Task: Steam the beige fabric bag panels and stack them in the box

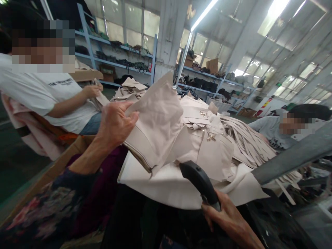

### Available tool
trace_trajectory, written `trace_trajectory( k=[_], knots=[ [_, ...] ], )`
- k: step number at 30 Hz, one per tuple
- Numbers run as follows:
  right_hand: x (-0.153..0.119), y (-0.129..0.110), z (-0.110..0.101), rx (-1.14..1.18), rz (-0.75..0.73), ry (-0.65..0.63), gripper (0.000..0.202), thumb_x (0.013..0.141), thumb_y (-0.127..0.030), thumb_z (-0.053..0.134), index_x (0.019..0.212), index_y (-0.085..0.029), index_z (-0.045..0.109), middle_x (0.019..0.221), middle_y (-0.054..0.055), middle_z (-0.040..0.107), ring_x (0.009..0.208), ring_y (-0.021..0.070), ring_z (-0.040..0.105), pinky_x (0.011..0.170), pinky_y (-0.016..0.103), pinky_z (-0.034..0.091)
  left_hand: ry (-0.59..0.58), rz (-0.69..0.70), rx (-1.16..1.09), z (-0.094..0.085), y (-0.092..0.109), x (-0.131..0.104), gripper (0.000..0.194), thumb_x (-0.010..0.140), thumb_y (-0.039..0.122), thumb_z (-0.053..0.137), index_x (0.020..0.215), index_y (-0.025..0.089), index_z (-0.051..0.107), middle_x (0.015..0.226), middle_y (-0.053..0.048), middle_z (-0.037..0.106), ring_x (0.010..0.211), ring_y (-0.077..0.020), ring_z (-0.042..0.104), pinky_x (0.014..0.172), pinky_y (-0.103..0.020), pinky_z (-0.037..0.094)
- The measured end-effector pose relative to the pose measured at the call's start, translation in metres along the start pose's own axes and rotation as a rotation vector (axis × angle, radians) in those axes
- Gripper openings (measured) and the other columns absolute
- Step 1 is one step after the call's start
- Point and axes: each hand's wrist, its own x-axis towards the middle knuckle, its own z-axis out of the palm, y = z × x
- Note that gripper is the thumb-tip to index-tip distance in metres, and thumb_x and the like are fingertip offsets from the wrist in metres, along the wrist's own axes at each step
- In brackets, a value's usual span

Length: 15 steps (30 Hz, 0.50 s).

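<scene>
My left hand (pixel 114 122) pinches the upper left edge of a beige leather-like bag piece (pixel 159 117) and holds it raised. A zipper (pixel 137 158) runs along the lower left edge of that piece. Lower right, my right hand (pixel 225 216) is wrapped round a black curved hand tool (pixel 198 178), whose exact kind I cannot make out. The tool's blunt end points up and left, just below the raised piece and apart from my left hand. Behind lie more beige pieces (pixel 215 152), some with metal clasps (pixel 211 137).
Beneath the pieces is a pale work surface (pixel 166 193). Long beige straps (pixel 246 138) are heaped to the right, near a grey metal post (pixel 293 152). One co-worker (pixel 64 93) sits left, another (pixel 269 129) right. A cardboard box (pixel 75 148) stands by my left arm.
</scene>
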Motion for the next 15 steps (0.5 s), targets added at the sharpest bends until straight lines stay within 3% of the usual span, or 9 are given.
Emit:
trace_trajectory(
  k=[2,4,7,10,12,13,15],
  knots=[
    [0.000,-0.001,-0.006,-0.004,-0.003,0.020,0.006,0.080,-0.023,0.051,0.079,-0.019,0.047,0.052,-0.006,0.049,0.045,0.0115,0.051,0.047,0.021,0.043,0.096,0.172,0.137,-0.009,0.016,0.012,0.030,0.082,0.023,0.046,0.091,0.004,0.067,0.072,-0.001,0.056,0.073,-0.0138,0.054,0.076,-0.027,0.038],
    [-0.002,0.000,-0.008,0.004,0.004,0.012,0.007,0.081,-0.024,0.050,0.080,-0.018,0.047,0.051,-0.006,0.049,0.045,0.0119,0.051,0.048,0.021,0.044,0.105,0.335,0.279,-0.008,0.031,0.016,0.033,0.088,0.023,0.038,0.096,0.006,0.066,0.080,-0.004,0.059,0.082,-0.0184,0.057,0.076,-0.029,0.039],
    [-0.007,0.004,-0.007,-0.006,0.037,0.001,0.007,0.081,-0.025,0.051,0.081,-0.018,0.049,0.051,-0.006,0.049,0.046,0.0119,0.052,0.047,0.021,0.043,-0.103,0.539,0.457,0.017,0.039,0.000,0.039,0.094,0.021,0.027,0.111,0.012,0.060,0.089,-0.008,0.060,0.082,-0.0216,0.057,0.068,-0.031,0.039],
    [-0.013,0.011,-0.005,-0.004,0.070,-0.026,0.006,0.079,-0.024,0.052,0.081,-0.018,0.050,0.050,-0.006,0.048,0.044,0.0114,0.050,0.044,0.020,0.041,-0.462,0.676,0.485,0.062,0.023,-0.044,0.036,0.091,0.011,0.030,0.113,0.012,0.057,0.088,-0.010,0.060,0.081,-0.0230,0.056,0.066,-0.034,0.040],
    [-0.017,0.019,-0.004,0.001,0.075,-0.039,0.005,0.078,-0.023,0.052,0.080,-0.018,0.051,0.050,-0.007,0.048,0.042,0.0107,0.049,0.043,0.020,0.039,-0.635,0.642,0.445,0.092,0.003,-0.087,0.033,0.087,0.005,0.034,0.106,0.013,0.059,0.089,-0.011,0.061,0.080,-0.0222,0.056,0.068,-0.035,0.042],
    [-0.019,0.024,-0.005,-0.003,0.073,-0.041,0.005,0.078,-0.022,0.053,0.080,-0.018,0.051,0.050,-0.006,0.048,0.042,0.0103,0.049,0.043,0.019,0.039,-0.660,0.626,0.430,0.103,-0.007,-0.111,0.031,0.085,0.002,0.036,0.102,0.012,0.060,0.088,-0.011,0.061,0.078,-0.0221,0.056,0.067,-0.035,0.043],
    [-0.022,0.033,-0.005,-0.025,0.067,-0.042,0.003,0.078,-0.021,0.053,0.079,-0.018,0.052,0.052,-0.006,0.049,0.042,0.0093,0.048,0.044,0.019,0.040,-0.599,0.599,0.410,0.116,-0.024,-0.159,0.026,0.083,0.003,0.041,0.099,0.010,0.060,0.085,-0.011,0.061,0.079,-0.0235,0.057,0.068,-0.037,0.046]
  ],
)
